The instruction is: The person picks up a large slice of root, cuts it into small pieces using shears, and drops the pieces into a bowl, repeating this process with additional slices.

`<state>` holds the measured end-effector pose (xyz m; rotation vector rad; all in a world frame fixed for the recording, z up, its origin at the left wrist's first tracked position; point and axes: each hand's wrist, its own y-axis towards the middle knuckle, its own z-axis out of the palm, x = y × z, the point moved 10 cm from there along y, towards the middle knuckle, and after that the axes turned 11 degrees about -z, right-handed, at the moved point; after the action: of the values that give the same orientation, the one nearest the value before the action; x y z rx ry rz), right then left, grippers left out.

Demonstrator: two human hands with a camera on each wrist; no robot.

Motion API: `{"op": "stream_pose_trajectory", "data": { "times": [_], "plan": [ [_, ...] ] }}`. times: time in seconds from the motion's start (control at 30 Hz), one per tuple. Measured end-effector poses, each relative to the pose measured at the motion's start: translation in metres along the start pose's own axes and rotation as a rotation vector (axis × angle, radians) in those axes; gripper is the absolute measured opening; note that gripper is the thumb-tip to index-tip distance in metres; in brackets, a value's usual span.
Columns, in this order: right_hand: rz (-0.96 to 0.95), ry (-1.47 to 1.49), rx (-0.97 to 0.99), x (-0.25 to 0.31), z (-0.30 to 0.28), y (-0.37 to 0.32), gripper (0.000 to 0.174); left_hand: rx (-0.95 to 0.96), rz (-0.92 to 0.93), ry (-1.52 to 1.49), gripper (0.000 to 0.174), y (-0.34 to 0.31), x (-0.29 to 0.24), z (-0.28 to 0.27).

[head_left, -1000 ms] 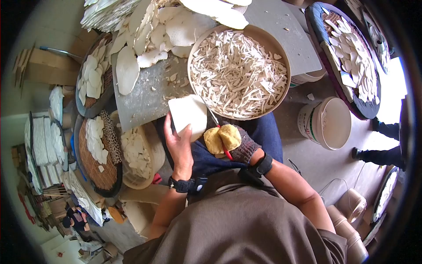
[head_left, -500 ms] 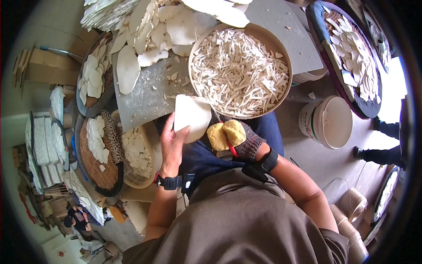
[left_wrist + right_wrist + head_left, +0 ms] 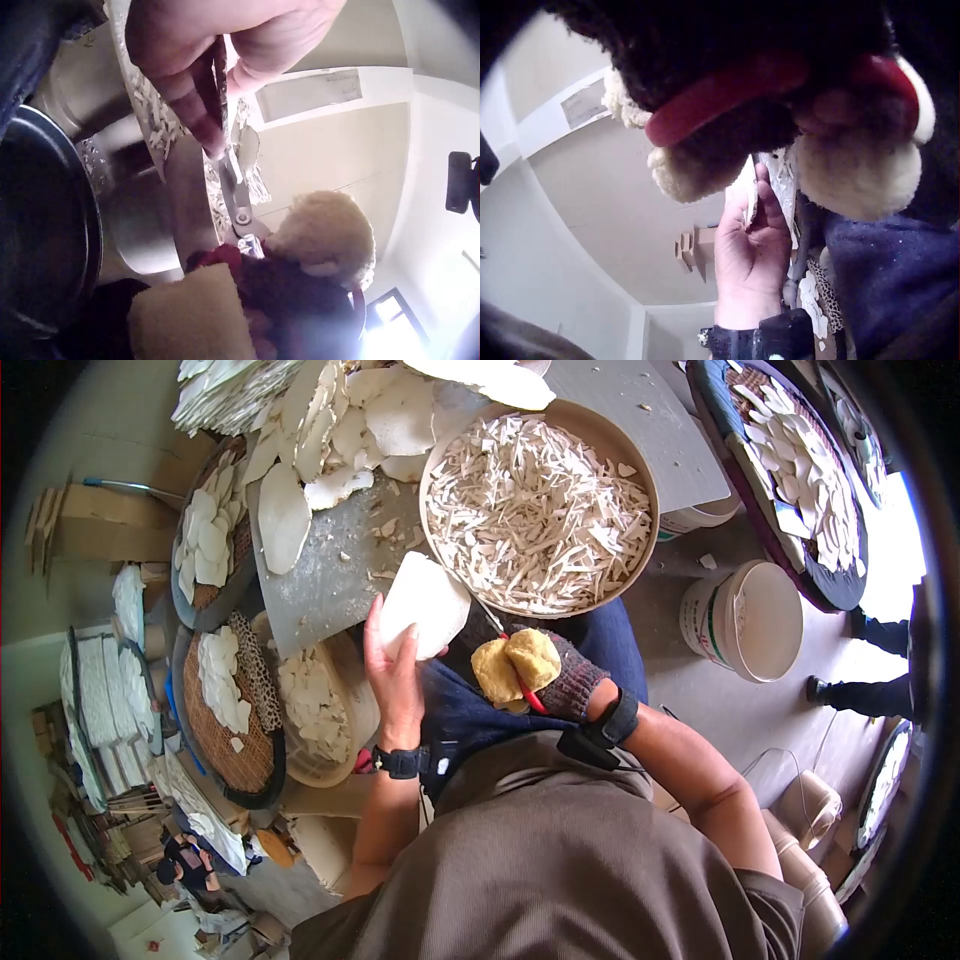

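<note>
Frame centre: pinches slice (image 3: 425, 600) in left hand (image 3: 397, 688) | grips scissors (image 3: 531, 699) in right hand (image 3: 577, 682) | risks cracking slice by over-squeezing

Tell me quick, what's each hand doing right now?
Left hand: closed on a white slice, thumb on its face.
Right hand: gloved, closed on red-handled scissors.

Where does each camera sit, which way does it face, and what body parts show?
Head camera: on the head, facing down over torso, left hand and gloved right hand.
Left camera: on the left wrist, facing past left fingers to scissors and right hand.
Right camera: on the right wrist, facing past right hand to left hand.
All share both hands and white slice.
</note>
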<state>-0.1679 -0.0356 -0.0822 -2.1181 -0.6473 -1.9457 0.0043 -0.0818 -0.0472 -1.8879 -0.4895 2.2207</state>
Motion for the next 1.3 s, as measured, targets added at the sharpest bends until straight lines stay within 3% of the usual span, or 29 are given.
{"op": "stream_pose_trajectory", "data": {
  "times": [0.1,0.27,0.33,0.43,0.5,0.53,0.6,0.7,0.73,0.8,0.87,0.97,1.07,1.2,1.27,1.3],
  "plan": [
    [0.048,0.203,-0.011,-0.004,0.002,-0.001,0.038,0.115,-0.048,0.065,0.055,0.013,-0.003,0.002],
    [-0.185,-0.121,0.023,0.012,-0.003,0.005,0.033,0.184,-0.159,0.031,0.055,0.020,-0.002,0.008],
    [-0.062,0.054,-0.029,0.001,-0.004,-0.001,0.022,0.198,-0.184,0.046,0.055,0.023,0.000,0.006],
    [0.062,0.281,-0.068,-0.014,0.005,-0.008,0.025,0.228,-0.251,0.045,0.057,0.017,-0.002,0.010],
    [0.058,0.250,-0.043,-0.012,0.007,-0.006,0.029,0.258,-0.294,0.063,0.058,0.018,0.007,0.000],
    [0.022,0.149,-0.011,-0.007,0.006,-0.003,0.028,0.275,-0.316,0.073,0.059,0.018,0.011,-0.003],
    [-0.235,-0.316,0.035,0.013,0.004,0.007,0.025,0.242,-0.350,0.061,0.059,0.007,0.009,-0.003],
    [-0.183,-0.105,-0.004,0.016,0.007,0.011,0.027,0.205,-0.391,0.049,0.057,-0.002,0.009,-0.010],
    [-0.042,-0.009,0.029,0.005,0.012,0.010,0.027,0.203,-0.404,0.042,0.057,-0.001,0.011,-0.013],
    [-0.068,0.044,0.039,0.001,0.020,0.007,0.027,0.203,-0.431,0.034,0.057,-0.003,0.015,-0.018],
    [-0.192,-0.186,0.077,0.009,0.023,0.007,0.028,0.218,-0.450,0.038,0.057,-0.002,0.017,-0.019],
    [0.086,0.169,-0.004,-0.016,0.021,0.002,0.027,0.233,-0.435,0.059,0.057,0.001,0.015,-0.019],
    [-0.116,0.001,-0.011,0.006,0.016,0.006,0.026,0.220,-0.399,0.072,0.058,0.005,0.009,-0.019],
    [0.045,0.249,-0.042,-0.027,0.024,-0.001,0.027,0.347,-0.451,0.139,0.058,0.004,0.008,-0.006],
    [0.007,0.160,-0.029,-0.026,0.020,-0.003,0.030,0.377,-0.467,0.129,0.060,0.006,0.011,-0.003],
    [-0.013,0.113,-0.028,-0.023,0.017,-0.003,0.032,0.299,-0.419,0.100,0.061,0.010,0.008,-0.008]
  ]
}}
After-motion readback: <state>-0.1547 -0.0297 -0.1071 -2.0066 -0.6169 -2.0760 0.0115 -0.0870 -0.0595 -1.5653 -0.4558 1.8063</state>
